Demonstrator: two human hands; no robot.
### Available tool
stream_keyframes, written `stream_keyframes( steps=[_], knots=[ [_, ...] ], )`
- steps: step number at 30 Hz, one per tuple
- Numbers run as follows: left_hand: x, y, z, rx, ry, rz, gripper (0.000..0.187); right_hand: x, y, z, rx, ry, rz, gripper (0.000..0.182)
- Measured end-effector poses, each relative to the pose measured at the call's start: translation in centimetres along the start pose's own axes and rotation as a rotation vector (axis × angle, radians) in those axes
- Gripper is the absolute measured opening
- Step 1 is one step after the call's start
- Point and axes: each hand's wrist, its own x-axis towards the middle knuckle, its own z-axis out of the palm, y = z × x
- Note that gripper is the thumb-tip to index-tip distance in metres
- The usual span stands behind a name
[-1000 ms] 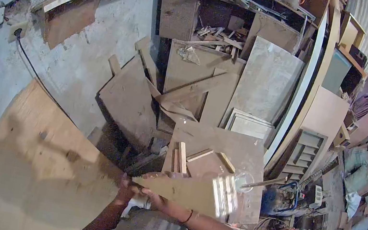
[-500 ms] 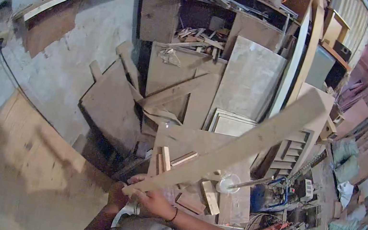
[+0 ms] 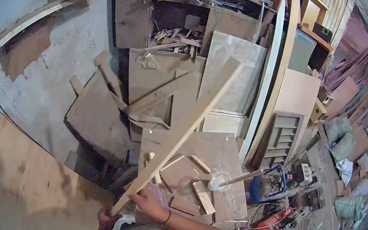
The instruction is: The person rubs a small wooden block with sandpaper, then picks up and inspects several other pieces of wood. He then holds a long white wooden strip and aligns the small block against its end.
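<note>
A long, pale wooden plank [image 3: 180, 136] slants up and away from my body, its far end in front of the leaning boards. My left hand [image 3: 106, 219] grips it at the near bottom end. A little higher, my right hand [image 3: 150, 204] is closed on the plank's right side, with a dark band on that wrist. Part of the fingers of both hands is hidden by the wood. Beyond my right hand, a work board [image 3: 234, 191] carries several short wood blocks [image 3: 203, 197] and a white tub [image 3: 219, 181] with a stick in it.
A large plywood sheet [image 3: 23, 171] lies to the left. Panels [image 3: 232, 74] lean against the back beneath a shelf of wood scraps [image 3: 177, 38]. To the right, a blue machine [image 3: 263, 187] and a red tank [image 3: 270, 227] stand on the floor among cables and sacks [image 3: 348, 208].
The plank has swung left to a steeper slant and turned, showing a narrower side. My left hand has gone lower, to the plank's end. The view has shifted right.
</note>
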Motion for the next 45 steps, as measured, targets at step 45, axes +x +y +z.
stream_keyframes(
  steps=[45],
  knots=[
    [-2.2, 7.7, -3.7, -0.04, -0.608, -0.274, 0.038, 0.1, -2.7, -0.9, 0.419, 0.335, 0.006, 0.031]
  ],
)
